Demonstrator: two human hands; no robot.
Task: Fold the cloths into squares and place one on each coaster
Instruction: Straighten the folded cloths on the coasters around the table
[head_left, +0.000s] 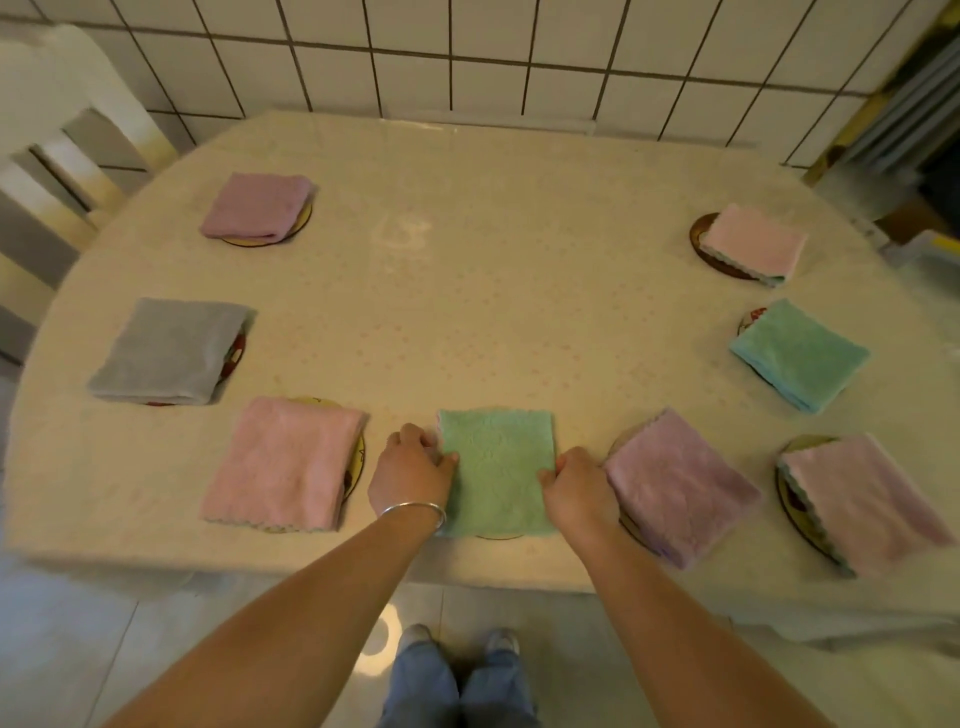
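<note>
Folded green cloth (496, 470) nearly hides its coaster (501, 535).
Left hand (410, 470) and right hand (579, 488) pinch its opposite side edges.

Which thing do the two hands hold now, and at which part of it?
The green cloth. The left hand has its grip on the left edge, the right hand on the right edge, thumbs on top.

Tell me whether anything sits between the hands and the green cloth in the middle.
Nothing visible does. The left hand and right hand already pinch the green cloth at its side edges, over a coaster.
</note>
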